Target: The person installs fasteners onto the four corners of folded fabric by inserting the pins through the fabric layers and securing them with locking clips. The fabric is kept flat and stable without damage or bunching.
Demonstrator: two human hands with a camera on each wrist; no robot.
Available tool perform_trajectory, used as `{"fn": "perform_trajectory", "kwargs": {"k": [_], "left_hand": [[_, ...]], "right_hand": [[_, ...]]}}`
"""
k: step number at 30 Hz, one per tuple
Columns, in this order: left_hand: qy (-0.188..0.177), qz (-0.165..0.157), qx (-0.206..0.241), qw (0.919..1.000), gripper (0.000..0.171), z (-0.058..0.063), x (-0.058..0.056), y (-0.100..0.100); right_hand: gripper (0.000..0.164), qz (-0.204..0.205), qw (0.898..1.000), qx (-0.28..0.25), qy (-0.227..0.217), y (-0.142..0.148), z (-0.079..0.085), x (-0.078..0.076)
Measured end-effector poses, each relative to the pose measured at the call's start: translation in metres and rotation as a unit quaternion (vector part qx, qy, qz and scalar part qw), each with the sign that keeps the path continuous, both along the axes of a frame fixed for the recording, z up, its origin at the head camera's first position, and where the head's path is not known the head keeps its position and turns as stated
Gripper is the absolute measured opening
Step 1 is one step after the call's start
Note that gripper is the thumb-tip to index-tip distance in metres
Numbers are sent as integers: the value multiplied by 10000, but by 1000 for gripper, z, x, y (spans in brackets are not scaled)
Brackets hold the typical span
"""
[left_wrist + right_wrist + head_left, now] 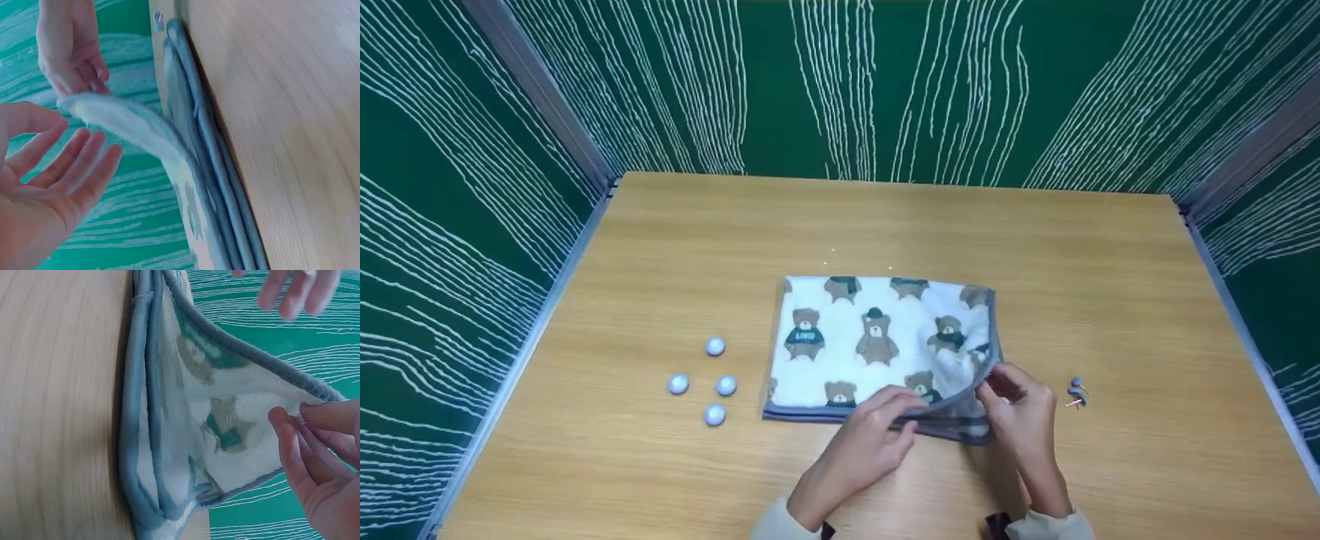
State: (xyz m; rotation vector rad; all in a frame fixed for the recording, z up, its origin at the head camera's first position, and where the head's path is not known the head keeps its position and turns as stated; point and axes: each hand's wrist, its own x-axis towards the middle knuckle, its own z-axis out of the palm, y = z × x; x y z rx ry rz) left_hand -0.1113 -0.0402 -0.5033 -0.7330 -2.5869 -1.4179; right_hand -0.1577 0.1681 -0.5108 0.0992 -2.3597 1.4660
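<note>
A folded fleece blanket (840, 345), white with printed bears and a grey-blue border, lies on the table. Its near right corner is lifted and bent back. My right hand (1024, 409) pinches that raised corner; in the right wrist view the thumb and fingers (289, 433) meet at its underside, around a tiny shiny bit that I cannot tell clearly. From the corner's other face a thin pale spike (87, 121) sticks out in the left wrist view. My left hand (877, 435) is beside the near border, fingers (98, 174) spread and loosely bent, holding nothing.
Several pale blue balls (715, 414) lie left of the blanket. To its right is a small group of blue-headed pins (1078, 391). Tiny pale crumbs (890, 268) dot the wood beyond it. Green walls with white lines (847, 90) enclose the table (885, 225).
</note>
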Motion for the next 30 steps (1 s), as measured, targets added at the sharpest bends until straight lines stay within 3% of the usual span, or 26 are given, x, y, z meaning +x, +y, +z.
{"fn": "perform_trajectory", "kwargs": {"k": [8,14,21,27,30], "left_hand": [[-516,991,-180,9936,27,2,7,-33],[-469,1748,116,9834,29,-5,16,-55],[-236,2660,218,9634,25,-16,26,-83],[-138,3149,573,9473,25,-24,30,-106],[-53,3419,514,9383,25,-27,31,-115]], "right_hand": [[17,-83,9996,-8,-277,0,-2,1],[19,-84,9990,86,-434,-1,-2,0],[20,50,9994,121,-334,-3,1,0],[20,48,9993,157,-331,-4,3,1],[19,85,9995,66,-296,-2,-1,0]]}}
